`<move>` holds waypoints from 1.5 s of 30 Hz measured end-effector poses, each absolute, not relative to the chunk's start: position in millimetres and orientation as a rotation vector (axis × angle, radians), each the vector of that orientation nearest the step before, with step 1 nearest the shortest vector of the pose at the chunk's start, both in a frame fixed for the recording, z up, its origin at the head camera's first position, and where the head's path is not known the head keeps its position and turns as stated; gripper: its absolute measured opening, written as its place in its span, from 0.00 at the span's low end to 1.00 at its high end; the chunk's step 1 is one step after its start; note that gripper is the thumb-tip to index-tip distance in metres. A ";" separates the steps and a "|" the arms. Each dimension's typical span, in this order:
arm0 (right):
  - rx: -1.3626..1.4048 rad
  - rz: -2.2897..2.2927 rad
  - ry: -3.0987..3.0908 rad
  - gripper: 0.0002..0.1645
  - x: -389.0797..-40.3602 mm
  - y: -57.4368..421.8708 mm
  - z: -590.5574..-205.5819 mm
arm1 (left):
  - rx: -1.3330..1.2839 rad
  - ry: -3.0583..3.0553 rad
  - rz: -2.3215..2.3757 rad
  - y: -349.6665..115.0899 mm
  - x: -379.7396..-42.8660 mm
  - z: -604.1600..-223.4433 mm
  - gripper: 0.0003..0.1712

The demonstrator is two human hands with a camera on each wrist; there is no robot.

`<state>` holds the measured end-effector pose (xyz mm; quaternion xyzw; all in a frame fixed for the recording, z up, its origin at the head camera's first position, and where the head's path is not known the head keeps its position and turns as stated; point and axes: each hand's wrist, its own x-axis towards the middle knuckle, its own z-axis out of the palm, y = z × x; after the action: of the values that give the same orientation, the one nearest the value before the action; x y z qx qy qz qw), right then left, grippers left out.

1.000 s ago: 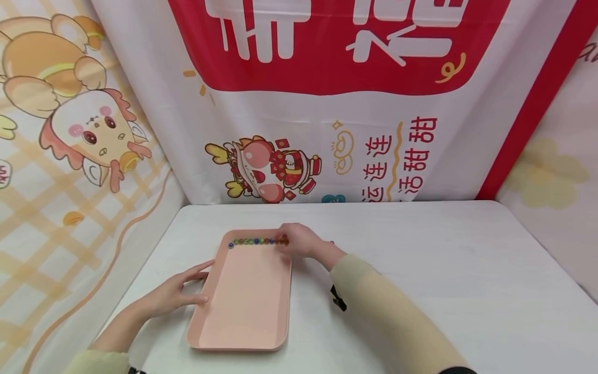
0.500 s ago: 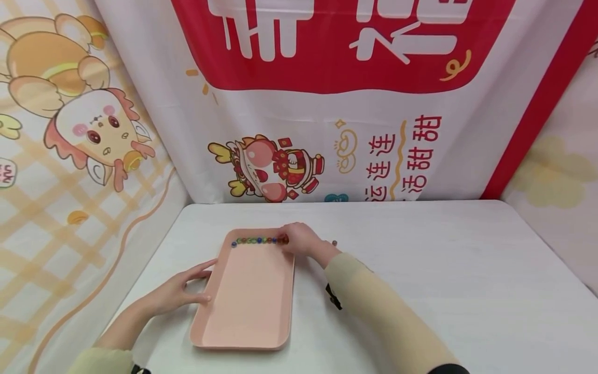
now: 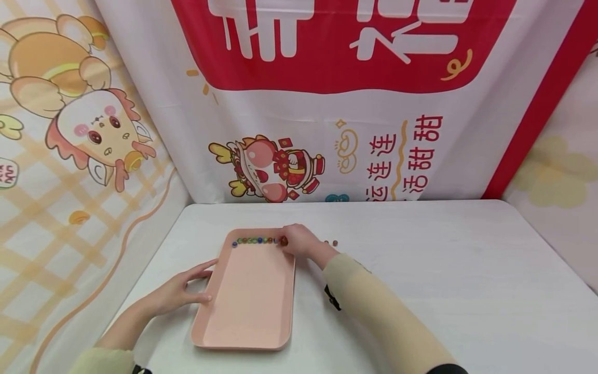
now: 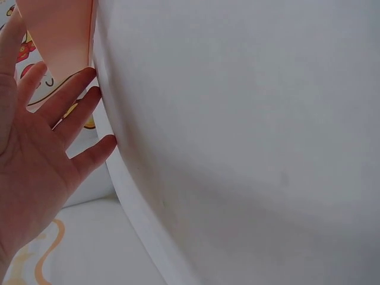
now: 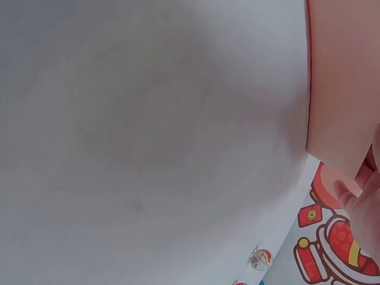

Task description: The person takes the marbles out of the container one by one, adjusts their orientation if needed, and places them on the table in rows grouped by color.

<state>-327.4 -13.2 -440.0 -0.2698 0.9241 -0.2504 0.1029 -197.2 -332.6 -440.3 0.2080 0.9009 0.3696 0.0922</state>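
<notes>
In the head view, a pink tray (image 3: 247, 296) lies on the white table. Along its far end runs a row of small coloured glass marbles (image 3: 259, 240), with a blue one (image 3: 234, 244) at the left, slightly out of line. My right hand (image 3: 301, 241) is at the far right corner, its fingertips pinching a reddish-brown marble (image 3: 283, 241) at the end of the row. The right wrist view catches only part of that hand. My left hand (image 3: 175, 296) touches the tray's left edge with thumb and extended fingers; its spread fingers also show in the left wrist view.
Two loose marbles (image 3: 335, 243) rest on the white table (image 3: 420, 280) just right of my right wrist; one clear marble (image 5: 260, 257) shows in the right wrist view. Printed cloth walls (image 3: 280, 119) rise behind and at the sides.
The head view has shifted slightly. My right fingers have moved a little at the row's right end. Two loose marbles beyond my right wrist now show more clearly. My left hand stays at the tray.
</notes>
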 end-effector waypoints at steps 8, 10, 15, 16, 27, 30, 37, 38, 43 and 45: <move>-0.828 -0.697 2.737 0.11 -328.1 -13.3 -441.2 | 0.610 2.685 1.090 -331.1 -195.7 -438.9 0.49; -0.833 -0.698 2.733 0.11 -327.8 -13.4 -441.0 | 0.588 2.685 1.093 -331.0 -195.4 -439.2 0.49; -0.821 -0.721 2.712 0.11 -326.8 -13.8 -440.9 | 0.607 2.683 1.115 -332.0 -195.6 -441.0 0.49; -0.815 -0.727 2.702 0.10 -326.6 -13.8 -440.8 | 0.611 2.686 1.110 -332.3 -195.6 -441.4 0.49; -0.799 -0.730 2.640 0.12 -325.4 -14.5 -436.9 | 0.606 2.695 1.105 -332.8 -195.0 -442.6 0.48; -0.794 -0.735 2.634 0.11 -325.5 -14.7 -437.3 | 0.602 2.693 1.102 -332.6 -195.3 -442.4 0.48; -0.770 -0.761 2.632 0.07 -324.0 -10.2 -432.0 | 0.583 2.681 1.085 -332.0 -195.2 -440.5 0.49; -0.766 -0.772 2.631 0.06 -324.0 -8.7 -430.2 | 0.581 2.681 1.079 -332.1 -194.9 -439.8 0.49; -0.786 -0.844 2.630 0.08 -325.6 2.8 -419.2 | 0.588 2.678 1.094 -332.0 -194.0 -438.1 0.49; -0.815 -0.871 2.630 0.09 -325.9 8.5 -413.6 | 0.593 2.674 1.108 -332.0 -194.2 -438.1 0.49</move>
<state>-325.9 8.5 -413.6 -0.2799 0.9034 -0.2991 0.1265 -194.2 -332.0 -438.1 0.1998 0.9011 0.3734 0.0932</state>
